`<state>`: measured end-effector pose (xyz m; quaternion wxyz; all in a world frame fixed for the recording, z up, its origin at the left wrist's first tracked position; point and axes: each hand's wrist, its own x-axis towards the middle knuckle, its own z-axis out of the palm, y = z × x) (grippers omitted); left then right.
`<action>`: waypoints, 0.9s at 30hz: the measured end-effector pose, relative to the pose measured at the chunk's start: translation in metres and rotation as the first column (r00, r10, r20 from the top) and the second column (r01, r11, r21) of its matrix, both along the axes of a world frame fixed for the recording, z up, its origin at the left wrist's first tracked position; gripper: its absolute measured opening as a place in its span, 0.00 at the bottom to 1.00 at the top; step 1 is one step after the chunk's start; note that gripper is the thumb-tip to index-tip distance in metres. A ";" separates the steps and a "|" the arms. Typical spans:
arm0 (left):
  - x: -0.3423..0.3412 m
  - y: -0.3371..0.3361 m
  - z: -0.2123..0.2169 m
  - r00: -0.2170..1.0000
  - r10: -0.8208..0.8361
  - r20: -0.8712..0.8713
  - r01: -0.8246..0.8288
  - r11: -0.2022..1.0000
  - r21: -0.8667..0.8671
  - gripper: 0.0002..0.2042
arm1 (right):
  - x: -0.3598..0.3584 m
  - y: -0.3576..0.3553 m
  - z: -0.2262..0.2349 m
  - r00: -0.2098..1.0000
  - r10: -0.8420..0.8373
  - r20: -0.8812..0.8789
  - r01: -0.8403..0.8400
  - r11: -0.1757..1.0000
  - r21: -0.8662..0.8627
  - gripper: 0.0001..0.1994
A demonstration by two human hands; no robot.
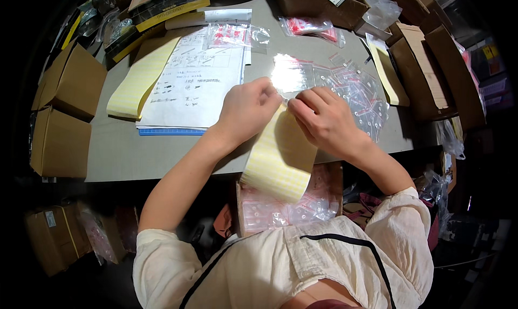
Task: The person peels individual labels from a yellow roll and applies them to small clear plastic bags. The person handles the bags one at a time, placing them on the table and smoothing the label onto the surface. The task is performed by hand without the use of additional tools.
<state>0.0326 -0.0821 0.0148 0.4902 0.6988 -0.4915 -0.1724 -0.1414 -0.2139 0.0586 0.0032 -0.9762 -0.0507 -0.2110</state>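
Observation:
A long yellow sheet of small labels (280,163) hangs over the table's front edge, its top end between my hands. My left hand (249,108) is closed, thumb and forefinger pinched at the sheet's upper left corner. On the upper right edge, my right hand (326,117) is closed too, its fingers curled over the sheet. The two sets of fingertips are almost touching, and whatever lies right between them is too small to make out. Just beyond my hands lie clear zip bags (291,74), one glaring with light. More small zip bags with round white pieces (359,96) spread to the right.
Handwritten papers (186,87) lie on a blue board at left, beside another yellow label strip (143,74). Cardboard boxes (67,82) stand on the left, and an open carton (431,77) on the right. Below the table edge, a box of filled bags (270,214) sits near my lap.

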 end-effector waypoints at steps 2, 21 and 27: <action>0.001 -0.002 -0.001 0.999 0.041 0.002 -0.041 0.999 -0.008 0.12 | 0.000 -0.003 0.010 0.995 0.101 -0.022 -0.099 0.991 0.092 0.08; -0.002 0.001 0.006 1.000 0.006 -0.017 -0.005 0.998 0.064 0.11 | 0.046 -0.131 0.025 0.775 -0.413 -0.479 0.477 0.879 0.016 0.17; 0.001 0.000 0.001 1.000 0.014 -0.007 -0.014 0.999 0.030 0.10 | 0.060 -0.124 0.002 0.909 -0.032 -0.415 0.281 0.783 0.555 0.11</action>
